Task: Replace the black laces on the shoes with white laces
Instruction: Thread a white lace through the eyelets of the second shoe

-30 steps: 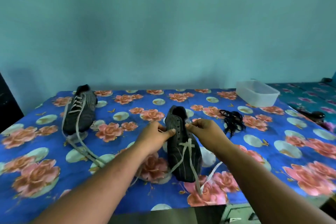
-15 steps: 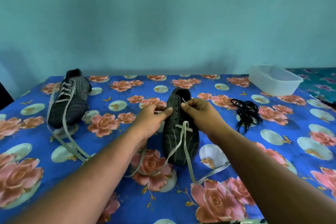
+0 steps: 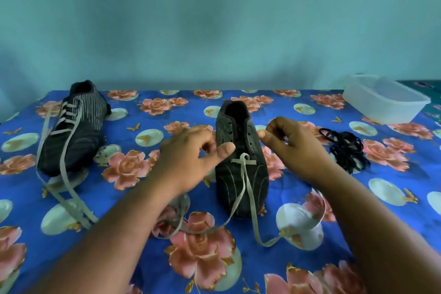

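Both hands have drawn apart since half a second ago, when their fingertips met over the tongue of the near shoe (image 3: 241, 169); the view has also closed in on the bench (image 3: 133, 198) a little. The left hand (image 3: 191, 157) now hovers at the shoe's left flank, fingers loosely curled, thumb reaching toward the eyelets, gripping nothing that I can see; the right hand (image 3: 288, 143) hovers at the right flank, fingers curled with thumb and forefinger close together; whether they pinch a lace tip I cannot tell.

The shoe lies between the two hands, its long axis running straight away from the person, toe nearest, opening farthest; both hands are about equally close to it. The white lace (image 3: 245, 188) crosses only the lowest eyelets, and both its tails trail off the toe onto the bench, one to each side; the next threading likely calls for picking up a tail from in front of the toe. The second shoe (image 3: 76, 136), well left of the near one, already carries white lacing; the black laces (image 3: 346, 148) lie heaped just right of the right hand.
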Tool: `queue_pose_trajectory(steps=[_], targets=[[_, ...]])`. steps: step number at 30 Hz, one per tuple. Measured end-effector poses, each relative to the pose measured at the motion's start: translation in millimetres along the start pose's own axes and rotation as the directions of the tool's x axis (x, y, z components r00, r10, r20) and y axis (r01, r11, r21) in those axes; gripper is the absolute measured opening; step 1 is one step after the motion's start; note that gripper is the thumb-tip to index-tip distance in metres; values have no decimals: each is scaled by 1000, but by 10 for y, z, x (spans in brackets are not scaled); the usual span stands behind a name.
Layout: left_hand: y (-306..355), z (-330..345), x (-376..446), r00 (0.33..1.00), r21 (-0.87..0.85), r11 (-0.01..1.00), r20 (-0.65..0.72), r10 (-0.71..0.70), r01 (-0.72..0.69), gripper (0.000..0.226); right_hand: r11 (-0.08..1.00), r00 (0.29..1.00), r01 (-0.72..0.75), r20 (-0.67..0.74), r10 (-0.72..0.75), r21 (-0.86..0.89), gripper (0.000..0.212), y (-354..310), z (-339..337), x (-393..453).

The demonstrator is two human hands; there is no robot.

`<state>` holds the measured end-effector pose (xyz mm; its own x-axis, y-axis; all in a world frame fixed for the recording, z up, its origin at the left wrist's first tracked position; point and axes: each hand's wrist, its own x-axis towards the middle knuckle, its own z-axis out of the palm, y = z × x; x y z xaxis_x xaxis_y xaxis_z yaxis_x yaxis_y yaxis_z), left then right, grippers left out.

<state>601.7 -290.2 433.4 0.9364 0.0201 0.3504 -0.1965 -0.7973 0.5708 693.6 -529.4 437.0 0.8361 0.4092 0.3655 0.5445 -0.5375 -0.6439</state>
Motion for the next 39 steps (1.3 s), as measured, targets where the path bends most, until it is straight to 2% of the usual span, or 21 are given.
queue_pose_trajectory(steps=[2,4,6,8,10,11,13,15,16,18,20,22,24,27,29,32,34,35,36,38,39], targets=[[100,-58,-59,960,-95,995,281,24,3,70,988,988,136,69,-141,76,60,-74,-64,-117],[167,-77,-85,918,-64,998,397,31,-6,67,975,962,162,196,-191,154,66,-146,-80,-163],[186,-86,-82,916,-68,997,397,61,-37,49,979,941,121,296,-166,166,56,-201,-64,-174],[162,-123,-64,914,-117,993,400,71,-25,32,988,931,123,333,-148,95,36,-234,-35,-187],[123,-173,-47,913,-121,993,405,50,-1,27,986,928,125,339,-155,109,12,-228,-43,-186],[120,-188,-43,914,-114,993,404,39,8,25,982,927,111,340,-157,152,8,-224,-76,-183],[128,-177,-53,924,-163,986,382,35,30,26,959,923,59,352,-158,276,16,-230,-151,-182],[148,-144,-60,935,-179,983,353,25,42,33,938,911,13,382,-153,345,34,-273,-177,-206],[145,-123,-55,938,-144,989,346,21,31,36,951,906,22,396,-150,309,40,-303,-150,-226],[131,-109,-42,935,-120,992,356,-1,46,33,990,914,115,382,-138,83,48,-337,-35,-276],[97,-126,-26,917,-215,970,398,-19,113,22,944,924,285,307,-226,-164,38,-364,58,-281],[56,-152,-13,904,-290,945,427,-15,153,17,911,899,381,293,-325,-158,22,-357,60,-262],[37,-147,-11,911,-310,936,413,-26,167,25,950,911,311,273,-309,37,17,-320,-20,-243],[70,-75,-38,927,-178,978,375,-33,107,54,975,983,64,153,-98,211,24,-155,-187,-169],[108,-18,-68,945,-31,999,327,-9,20,63,989,991,-77,122,62,123,24,12,-239,-100],[137,6,-76,965,-23,999,260,36,-31,48,958,969,-155,155,195,-240,18,185,-198,-73],[145,-14,-67,967,-47,998,250,50,-40,30,947,985,-75,123,118,-312,11,145,-143,-100],[135,-31,-59,967,-37,999,252,39,-31,24,955,994,7,103,25,-298,19,114,-117,-107],[122,-56,-50,967,-15,1000,256,20,-17,22,971,993,93,91,-74,-222,24,80,-100,-111],[63,-113,-28,968,39,999,247,-45,36,25,975,970,220,108,-217,-18,14,3,-75,-122],[17,-140,-14,969,72,995,233,-88,73,26,962,950,271,151,-272,29,10,-36,-55,-133]])
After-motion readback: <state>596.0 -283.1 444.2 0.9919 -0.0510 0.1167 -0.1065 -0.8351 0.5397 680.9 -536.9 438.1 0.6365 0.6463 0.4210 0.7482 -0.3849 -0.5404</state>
